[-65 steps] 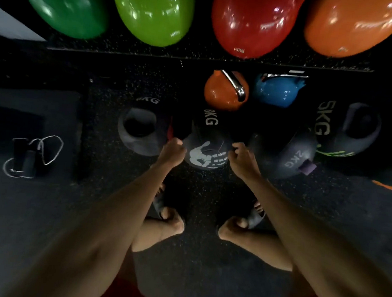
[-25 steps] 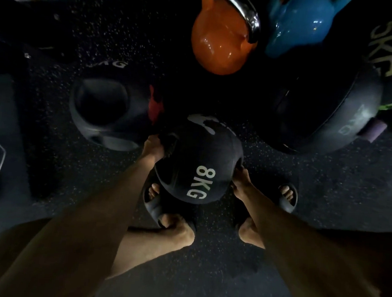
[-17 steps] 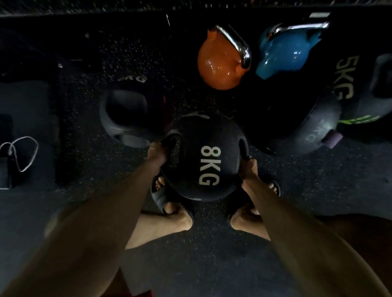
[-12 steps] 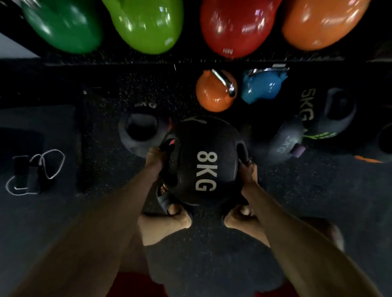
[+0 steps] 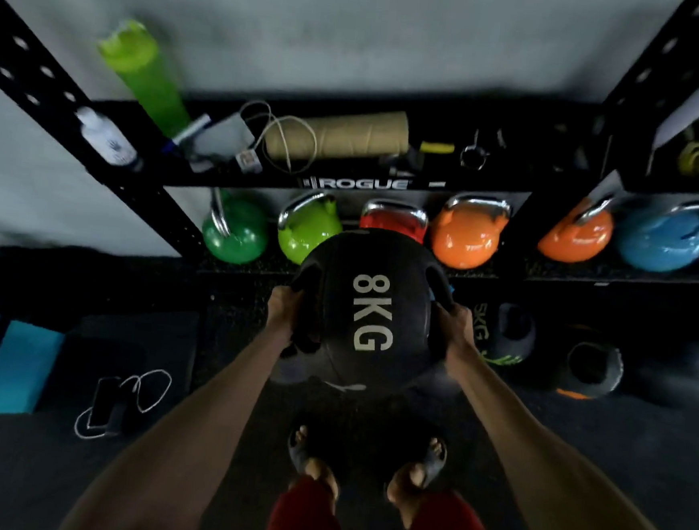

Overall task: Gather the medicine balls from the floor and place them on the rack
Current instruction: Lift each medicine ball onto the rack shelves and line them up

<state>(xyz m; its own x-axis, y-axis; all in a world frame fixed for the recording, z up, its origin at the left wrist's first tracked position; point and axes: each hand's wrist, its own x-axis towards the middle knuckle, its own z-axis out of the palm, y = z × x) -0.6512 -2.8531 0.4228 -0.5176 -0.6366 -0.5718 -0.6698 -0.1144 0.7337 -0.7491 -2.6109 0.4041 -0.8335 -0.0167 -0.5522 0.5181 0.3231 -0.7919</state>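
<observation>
I see both hands, left hand (image 5: 283, 314) and right hand (image 5: 453, 327), clamped on the side grips of the black 8KG ball (image 5: 367, 312), held off the floor, near the rack (image 5: 387, 186).

Rack (image 5: 408, 187): black steel, two shelves showing.
Top shelf: green bottle (image 5: 145, 77), white bottle (image 5: 108, 141), cardboard roll (image 5: 341, 136) and cable (image 5: 285, 134) are lying on it.
Lower shelf: kettlebells (image 5: 467, 236) are sitting in a row.
Floor (image 5: 576, 450): dark speckled rubber; medicine balls (image 5: 509, 336) are resting near the rack; a cord (image 5: 141, 395) is lying at left.
</observation>
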